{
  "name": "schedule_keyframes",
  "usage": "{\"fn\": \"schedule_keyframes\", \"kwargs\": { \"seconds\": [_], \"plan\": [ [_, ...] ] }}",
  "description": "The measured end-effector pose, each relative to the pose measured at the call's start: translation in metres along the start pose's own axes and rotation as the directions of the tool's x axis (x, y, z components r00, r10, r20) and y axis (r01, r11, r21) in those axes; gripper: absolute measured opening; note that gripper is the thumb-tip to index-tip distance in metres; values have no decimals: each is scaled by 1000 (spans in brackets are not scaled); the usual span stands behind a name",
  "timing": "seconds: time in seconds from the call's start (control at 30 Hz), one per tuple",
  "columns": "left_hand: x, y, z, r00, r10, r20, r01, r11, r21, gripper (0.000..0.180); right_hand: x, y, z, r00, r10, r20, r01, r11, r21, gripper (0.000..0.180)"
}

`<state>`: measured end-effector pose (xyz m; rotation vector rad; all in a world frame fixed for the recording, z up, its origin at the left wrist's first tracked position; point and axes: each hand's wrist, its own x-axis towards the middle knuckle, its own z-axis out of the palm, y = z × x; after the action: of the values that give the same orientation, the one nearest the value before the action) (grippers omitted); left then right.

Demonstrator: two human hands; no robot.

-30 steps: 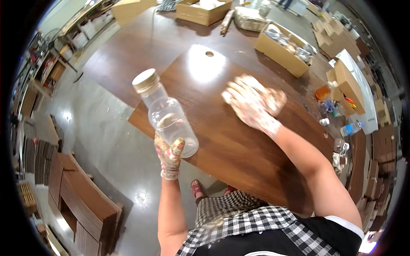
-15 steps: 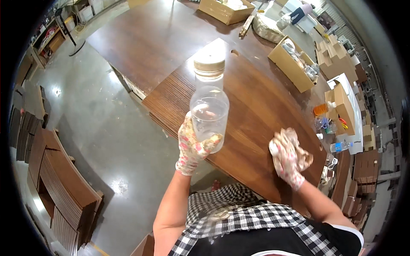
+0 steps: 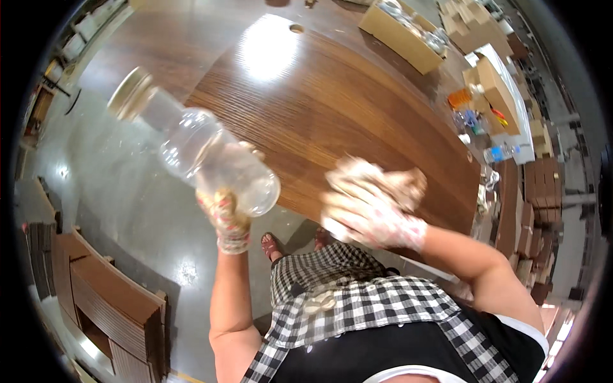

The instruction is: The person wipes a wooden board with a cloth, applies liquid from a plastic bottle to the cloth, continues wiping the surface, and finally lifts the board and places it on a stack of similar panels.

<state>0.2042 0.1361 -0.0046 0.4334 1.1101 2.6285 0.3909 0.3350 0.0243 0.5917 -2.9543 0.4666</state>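
My left hand [image 3: 225, 220], in a white glove with a flower print, is wrapped round a clear waisted bottle [image 3: 185, 147]. The bottle tilts so its pale cap [image 3: 129, 94] points to the upper left and its rounded base to the lower right. Over the near edge of a brown wood-grain panel [image 3: 357, 96], my right hand [image 3: 367, 214], gloved the same way, grips a crumpled beige and brown cloth [image 3: 405, 188]. Motion blurs that hand and cloth, and I cannot tell whether the cloth touches the panel.
Cardboard boxes [image 3: 408, 41] stand at the far right. Near them lie an orange bottle [image 3: 461, 97], a water bottle [image 3: 501, 152] and small items. Stacked brown boards [image 3: 115, 287] stand on the floor at left. The panel's near edge runs in front of me.
The bottle has gone from upright to tilted leftward, and my left hand has shifted left with it. My right hand has come left with the cloth. The whole view has shifted too.
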Motion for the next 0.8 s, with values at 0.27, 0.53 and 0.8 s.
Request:
{"fn": "schedule_keyframes", "kwargs": {
  "seconds": [0.27,0.53,0.8],
  "plan": [
    [-38,16,-25,995,50,-88,-47,998,33,85,-146,-43,-22,870,464,-165,-490,847,-204,42],
    [-108,64,-57,953,105,-284,-16,954,299,86,131,2,27,953,74,-295,-102,992,-79,43],
    [-152,77,-56,940,150,-308,-33,934,355,79,272,2,54,929,-143,-342,199,971,133,20]
  ]
}}
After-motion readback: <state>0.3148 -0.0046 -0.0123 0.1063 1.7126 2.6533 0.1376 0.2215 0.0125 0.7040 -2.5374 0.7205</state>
